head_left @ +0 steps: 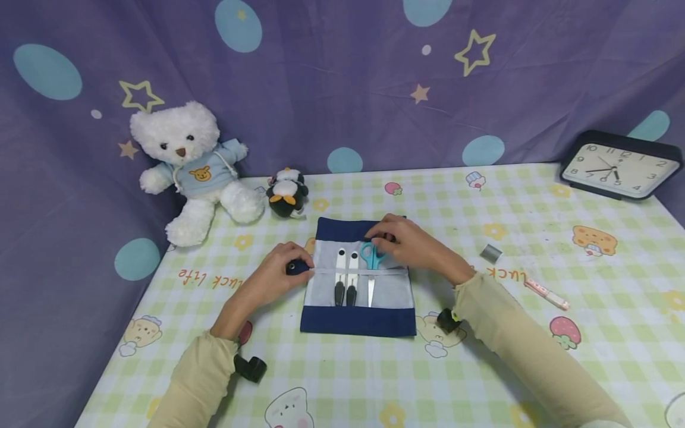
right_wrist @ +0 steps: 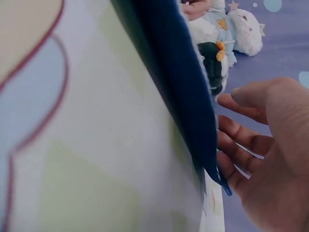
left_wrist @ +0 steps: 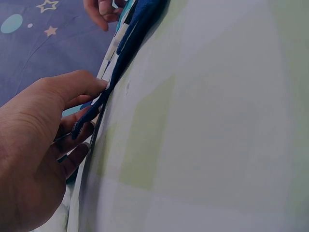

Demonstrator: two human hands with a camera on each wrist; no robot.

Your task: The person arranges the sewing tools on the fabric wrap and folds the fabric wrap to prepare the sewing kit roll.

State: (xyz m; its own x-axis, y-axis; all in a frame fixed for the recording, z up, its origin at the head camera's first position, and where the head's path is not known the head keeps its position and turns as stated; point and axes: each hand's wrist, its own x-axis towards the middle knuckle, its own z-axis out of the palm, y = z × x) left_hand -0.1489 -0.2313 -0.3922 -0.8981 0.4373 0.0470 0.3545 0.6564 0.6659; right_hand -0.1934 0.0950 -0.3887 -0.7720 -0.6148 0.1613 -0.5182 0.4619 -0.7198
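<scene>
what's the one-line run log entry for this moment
left hand: pinching side tab of navy pouch | right hand: by turquoise scissors | pouch: unfolded, holding scissors, two black-and-white tools

The head view looks forward and down from above the near side of the table (head_left: 348, 380), far enough back to hold the left hand (head_left: 278, 273), right hand (head_left: 409, 241), cloth case (head_left: 357, 322) and curtain (head_left: 332, 89); the left wrist view sits low and close, tipped sideways, facing along the case toward the right hand; the right wrist view, equally low, near and tipped, faces past the case toward the bear (head_left: 200, 175) and penguin (head_left: 288, 193), toys the head view shares; all three share the case
</scene>
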